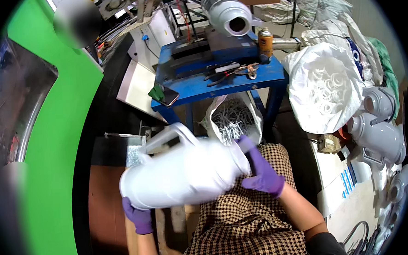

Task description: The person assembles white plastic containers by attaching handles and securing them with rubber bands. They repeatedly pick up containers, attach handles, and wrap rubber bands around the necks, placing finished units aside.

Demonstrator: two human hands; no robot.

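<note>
At base of jug (181, 175), left hand (138, 217)

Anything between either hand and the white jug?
Nothing visible. The left hand supports the white jug at its left end; the right hand is at the opposite end, though blur hides its exact contact.

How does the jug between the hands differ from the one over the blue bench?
The held jug lies crosswise between the left hand and right hand; the bench jug has no hand on it. The held jug's mouth end points right; the bench jug's dark opening faces the camera. Both are pale and roughly cylindrical.
</note>
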